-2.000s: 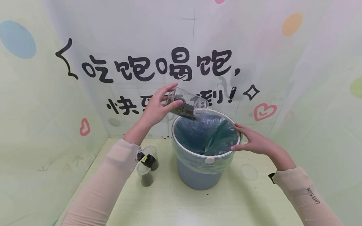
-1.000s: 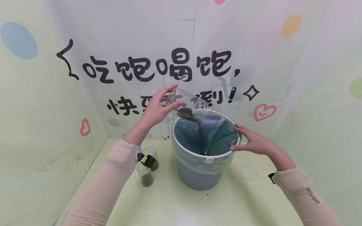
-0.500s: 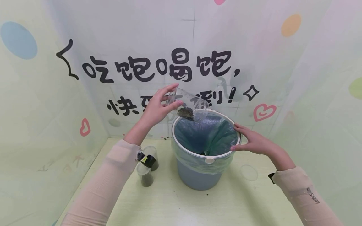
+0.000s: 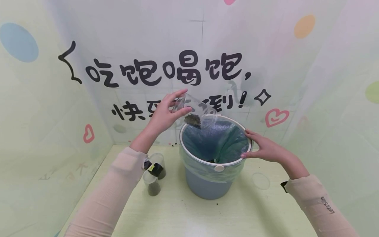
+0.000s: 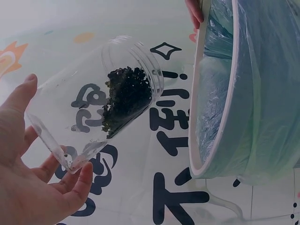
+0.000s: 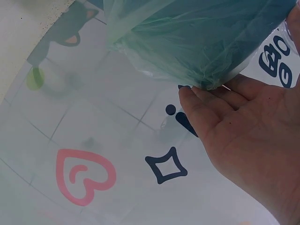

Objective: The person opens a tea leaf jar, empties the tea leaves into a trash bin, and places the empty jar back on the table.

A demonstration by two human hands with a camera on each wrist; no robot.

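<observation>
In the head view, my left hand [image 4: 169,110] grips a clear plastic jar [image 4: 204,112] by its base end. The jar is tipped, its threaded mouth pointing down and right above the bin's left rim. A dark crumbly clump [image 5: 127,98] lies along its lower wall near the mouth in the left wrist view. Below stands a blue-grey bin [image 4: 208,189] lined with a translucent green bag [image 4: 228,131]. My right hand [image 4: 267,148] touches the bin's right rim with thumb and fingers spread. The right wrist view shows those fingers [image 6: 211,108] nearly straight against the bag's outside.
Two clear containers with dark contents, one nearer [image 4: 152,186] and one farther [image 4: 161,164], stand left of the bin on the pale table [image 4: 165,217]. A few dark crumbs lie in front of the bin. A printed fabric backdrop [image 4: 142,39] rises behind and at both sides.
Dark material has poured out of the jar into the bin, and the heap inside the jar has shrunk. The falling stream seen earlier has stopped. Both hands have hardly moved.
</observation>
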